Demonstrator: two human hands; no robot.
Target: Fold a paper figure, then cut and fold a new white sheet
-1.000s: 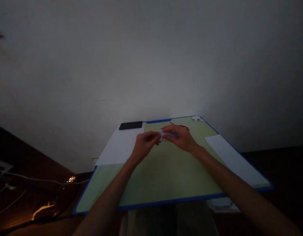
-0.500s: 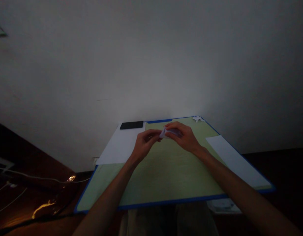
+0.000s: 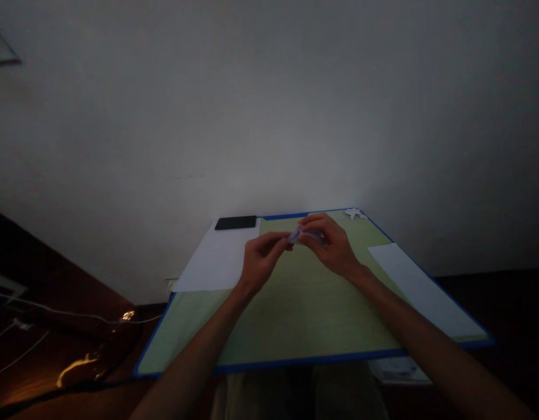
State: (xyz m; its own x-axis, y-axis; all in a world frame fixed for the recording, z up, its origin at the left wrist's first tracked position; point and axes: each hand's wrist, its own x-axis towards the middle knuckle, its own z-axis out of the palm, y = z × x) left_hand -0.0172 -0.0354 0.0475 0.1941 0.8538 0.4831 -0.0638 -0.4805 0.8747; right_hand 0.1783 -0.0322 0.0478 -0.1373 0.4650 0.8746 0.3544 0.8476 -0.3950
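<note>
Over the far half of a green board with a blue edge (image 3: 296,315), both my hands meet on a small folded piece of white paper (image 3: 301,234). My left hand (image 3: 261,259) pinches its left end between thumb and fingers. My right hand (image 3: 328,242) is curled over the rest of it, fingers closed on it. Most of the paper is hidden under my right fingers.
A white sheet (image 3: 219,256) lies on the board's far left, a black phone (image 3: 235,222) at its far end. Another white sheet (image 3: 420,289) lies along the right edge. A small folded white paper figure (image 3: 354,213) sits at the far right corner. Cables (image 3: 68,318) trail at left.
Both hands stay on the small paper and have shifted slightly; my right fingers have curled further over it, covering the red thing seen behind them before.
</note>
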